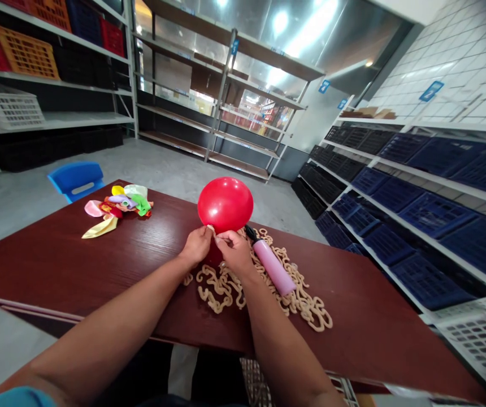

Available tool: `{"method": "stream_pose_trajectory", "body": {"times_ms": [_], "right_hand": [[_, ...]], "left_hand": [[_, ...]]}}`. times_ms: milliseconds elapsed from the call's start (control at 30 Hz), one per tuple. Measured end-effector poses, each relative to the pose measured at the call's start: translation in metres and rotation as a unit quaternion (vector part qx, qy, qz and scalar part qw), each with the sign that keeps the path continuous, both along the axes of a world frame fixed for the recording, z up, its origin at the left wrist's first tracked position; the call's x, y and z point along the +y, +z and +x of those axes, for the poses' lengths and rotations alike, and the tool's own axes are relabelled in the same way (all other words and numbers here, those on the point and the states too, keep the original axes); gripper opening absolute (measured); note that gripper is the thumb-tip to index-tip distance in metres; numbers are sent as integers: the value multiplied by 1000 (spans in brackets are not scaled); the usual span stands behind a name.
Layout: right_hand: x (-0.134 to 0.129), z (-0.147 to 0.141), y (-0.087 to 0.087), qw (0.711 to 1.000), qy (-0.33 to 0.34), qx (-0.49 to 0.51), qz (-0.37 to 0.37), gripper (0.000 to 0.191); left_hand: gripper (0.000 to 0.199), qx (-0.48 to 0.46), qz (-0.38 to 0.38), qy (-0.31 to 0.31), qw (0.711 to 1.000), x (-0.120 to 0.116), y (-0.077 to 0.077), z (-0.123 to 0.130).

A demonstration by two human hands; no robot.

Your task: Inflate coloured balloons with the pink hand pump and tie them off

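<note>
A round, inflated red balloon (225, 202) stands above the middle of the table, its neck end turned toward me. My left hand (198, 244) pinches at the balloon's lower end with thumb and forefinger. Close beside it, my right hand (234, 251) has its fingers closed at the same neck; the neck itself is mostly hidden by the fingers. To the right of my right hand lies a pink hand pump (273, 268) with a black nozzle end. It rests on a spread of tan, curly cord-like pieces (215, 291), which also reach under my hands.
A pile of limp, multicoloured balloons (120, 204) lies on the far left of the dark red table (153, 249). Behind it stands a blue chair (77, 180). Shelves with blue crates (421, 212) line the right side; a metal rack (217, 113) stands at the back.
</note>
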State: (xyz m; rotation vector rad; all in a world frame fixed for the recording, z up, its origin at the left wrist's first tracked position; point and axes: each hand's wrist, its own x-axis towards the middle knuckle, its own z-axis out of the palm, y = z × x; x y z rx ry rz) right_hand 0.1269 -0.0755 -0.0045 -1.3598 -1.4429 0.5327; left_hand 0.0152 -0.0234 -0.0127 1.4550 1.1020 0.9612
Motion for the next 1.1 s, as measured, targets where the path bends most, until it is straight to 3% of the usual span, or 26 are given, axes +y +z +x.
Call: {"method": "stream_pose_trajectory", "body": {"times_ms": [133,267,367,567,733,933,1100], "right_hand": [[-6,3,10,995,34,-90,33,16],[-6,7,14,989,26,-126,78,15],[-3,6,11,990,19,-101,98,13],[1,4,0,991,39,117,-50,23],[0,8,-1,989,44,99,-99,22],[0,4,-2,999,-38,-28,-25,15],[3,-1,-3,987,-138,-78,39,12]], "left_hand": [[38,60,101,1,993,3,-4,-3],[39,42,119,-46,991,2,-10,1],[37,22,113,-57,992,0,-15,5],[35,67,125,-68,987,-5,-9,3],[27,124,172,-57,975,-8,-5,-1],[26,105,168,-55,979,-9,-3,2],[30,13,128,-95,987,-13,3,5]]}}
